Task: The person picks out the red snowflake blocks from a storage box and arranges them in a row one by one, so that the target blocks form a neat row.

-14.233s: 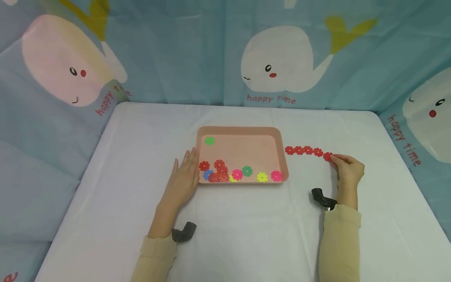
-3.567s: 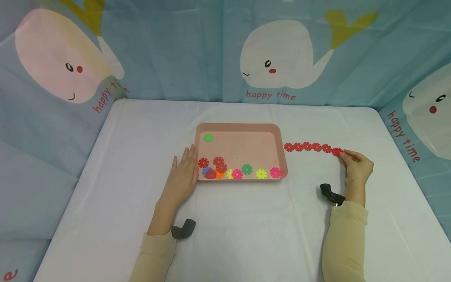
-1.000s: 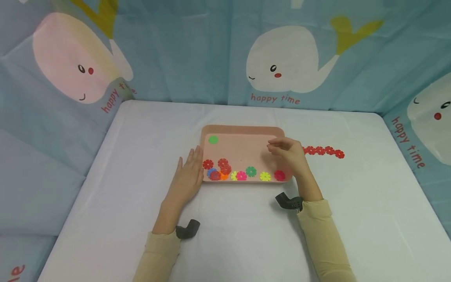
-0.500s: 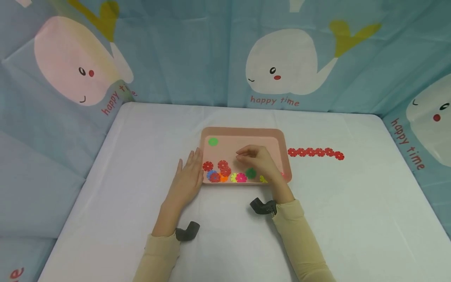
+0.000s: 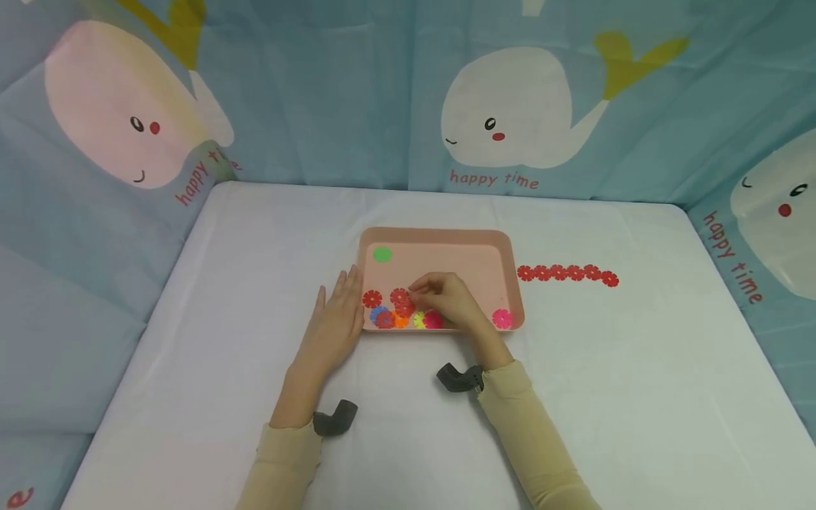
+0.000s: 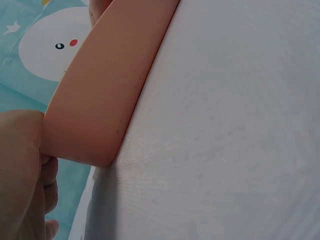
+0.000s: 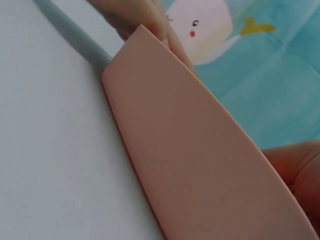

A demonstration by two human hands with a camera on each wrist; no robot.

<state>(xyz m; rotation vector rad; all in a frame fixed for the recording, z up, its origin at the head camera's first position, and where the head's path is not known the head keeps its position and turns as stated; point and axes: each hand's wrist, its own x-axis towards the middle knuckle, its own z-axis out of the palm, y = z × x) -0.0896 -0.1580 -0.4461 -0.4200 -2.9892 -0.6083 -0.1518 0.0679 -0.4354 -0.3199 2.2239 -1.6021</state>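
Note:
My left hand lies with straight fingers along the left side of the pink tray; in the left wrist view it is at the tray's corner. My right hand is over the front of the tray, its thumb and forefinger slightly apart. Its fingertips are right at two overlapping red notched snowflake discs. Close by lie another red disc, a blue disc, an orange disc, a yellow disc and a pink disc. In the right wrist view the tray wall hides the right fingertips.
A row of several red discs runs along the white table to the right of the tray. A light green disc lies in the tray's back left corner, and another pink disc in its front right corner.
Since the earliest frame the red row has grown by one disc. My right hand has left the row's right end and moved left over the tray to the red discs. The left hand stays put.

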